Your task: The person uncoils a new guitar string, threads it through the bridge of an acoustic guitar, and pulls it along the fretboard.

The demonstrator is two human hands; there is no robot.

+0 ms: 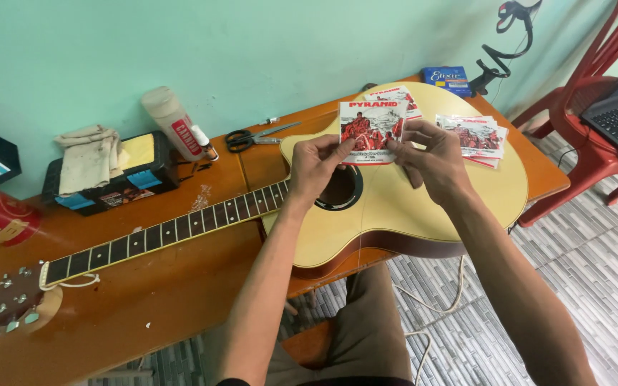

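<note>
A small square string packet (372,132), red and white, is held upright above the pale yellow guitar body (395,207), just far of the sound hole (339,189). The left hand (316,161) pinches its lower left corner with fingers closed on the paper; the right hand (434,161) pinches the right edge, so both hands are equally near and the packet spans the gap between them. The guitar's long axis runs from its body at right along the neck (166,232) to the headstock (5,304) at near left. More packets (477,136) lie on the body to the right. Scissors (255,136) rest on the orange table (180,286) farther left.
</note>
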